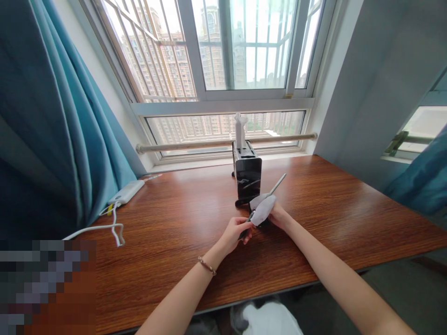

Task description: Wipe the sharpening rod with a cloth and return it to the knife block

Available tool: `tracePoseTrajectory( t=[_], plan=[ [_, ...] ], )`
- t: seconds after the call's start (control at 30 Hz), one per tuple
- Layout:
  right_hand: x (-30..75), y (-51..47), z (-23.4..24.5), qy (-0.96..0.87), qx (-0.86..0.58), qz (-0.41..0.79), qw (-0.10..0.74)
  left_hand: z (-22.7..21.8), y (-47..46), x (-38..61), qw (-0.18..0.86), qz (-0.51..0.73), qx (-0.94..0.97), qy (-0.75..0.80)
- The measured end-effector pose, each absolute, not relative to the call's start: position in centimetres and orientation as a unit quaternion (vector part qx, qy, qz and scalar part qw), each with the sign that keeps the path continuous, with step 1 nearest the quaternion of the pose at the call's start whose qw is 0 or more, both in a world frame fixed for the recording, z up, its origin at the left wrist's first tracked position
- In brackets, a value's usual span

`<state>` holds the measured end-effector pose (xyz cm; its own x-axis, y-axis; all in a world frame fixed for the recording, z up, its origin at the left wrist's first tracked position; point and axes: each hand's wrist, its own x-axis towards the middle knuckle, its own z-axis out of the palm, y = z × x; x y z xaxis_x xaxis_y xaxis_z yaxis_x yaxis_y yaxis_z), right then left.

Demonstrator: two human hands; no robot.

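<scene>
Item one, slender utensil point(278, 184): being held slantwise above the desk point(174, 195), just in front of the black box; its dark end is pointing down toward the near left, its silvery end up toward the far right.
Item two, white tissue point(263, 211): being folded about the middle of the utensil, both ends of which are being left exposed.
Left hand point(234, 232): its grip is being closed on the dark end, beside the tissue; a beaded bracelet point(207, 266) is being worn on the wrist.
Right hand point(277, 215): its grip is being closed on the tissue around the shaft, the fingers being partly hidden.
Black box point(248, 179): being supported by dark feet on the desk, near the window point(258, 95); a second tissue point(240, 130) is being held upright in its top.
White power strip point(127, 192): being placed at the desk's left edge, against the blue curtain point(70, 116), well apart from the hands; a white cable point(94, 228) is being laid loosely nearby.
</scene>
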<state>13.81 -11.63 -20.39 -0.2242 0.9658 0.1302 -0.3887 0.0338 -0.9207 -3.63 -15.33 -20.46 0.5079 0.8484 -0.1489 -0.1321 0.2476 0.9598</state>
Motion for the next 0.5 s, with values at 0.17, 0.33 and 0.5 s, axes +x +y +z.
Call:
tracePoseTrajectory(
  t=[0.17, 0.33, 0.5],
  plan=[
    [13.5, -11.1, -21.8, -0.424, -0.318, 0.609, 0.590, -20.4, -15.3, -3.4, 0.690, 0.357, 0.513, 0.366],
    [14.0, -10.1, -22.5, -0.369, -0.329, 0.594, 0.635, -20.1, -15.3, -3.3, 0.683, 0.348, 0.520, 0.376],
    [15.9, -9.2, -22.2, -0.313, -0.334, 0.566, 0.685, -19.9, -15.0, -3.7, 0.717, 0.322, 0.498, 0.367]
  ],
)
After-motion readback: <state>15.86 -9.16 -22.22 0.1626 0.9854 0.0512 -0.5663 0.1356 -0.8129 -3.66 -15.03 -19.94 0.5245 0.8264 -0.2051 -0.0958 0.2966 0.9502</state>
